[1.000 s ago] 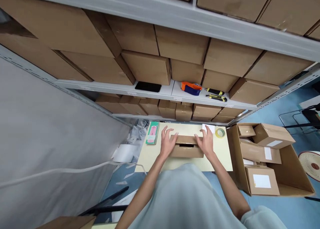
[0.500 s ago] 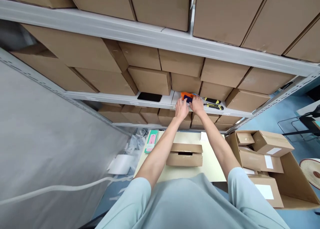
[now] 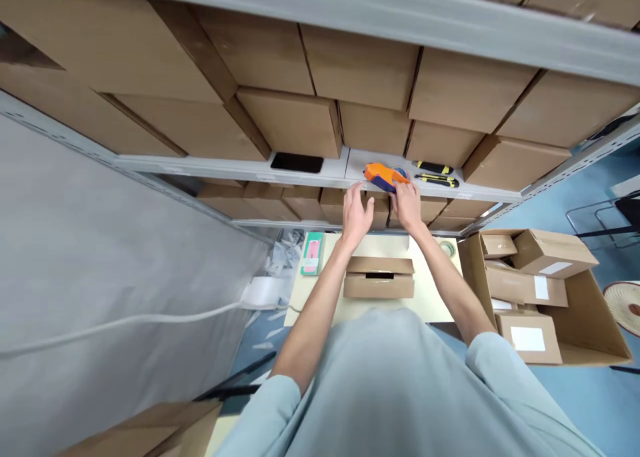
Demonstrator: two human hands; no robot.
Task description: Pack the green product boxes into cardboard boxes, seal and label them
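Note:
An orange and dark-blue tape dispenser (image 3: pixel 383 175) is at the front edge of the middle shelf (image 3: pixel 330 168). My right hand (image 3: pixel 407 204) is closed on its near right end. Just left of it, my left hand (image 3: pixel 357 216) hangs in front of the shelf edge with fingers apart and nothing in them. To the right on the shelf lie two yellow-and-black utility knives (image 3: pixel 434 168). A black phone-like slab (image 3: pixel 297 162) rests further left. Below my forearms, a brown carton (image 3: pixel 379 287) with a dark slot at its top stands on the pale table (image 3: pixel 330 307).
Cartons (image 3: pixel 373 129) line the shelves behind. A pink-and-green package (image 3: pixel 312 254) and a tape roll (image 3: pixel 447 248) lie on the table. At right stands a large open box (image 3: pixel 595 324) holding smaller cartons. A white cable (image 3: pixel 165 318) runs along the left wall.
My left hand has come off the tape dispenser and moved back toward me, its fingers spreading. My right hand stays on the dispenser, now more visible. The camera has tilted downward.

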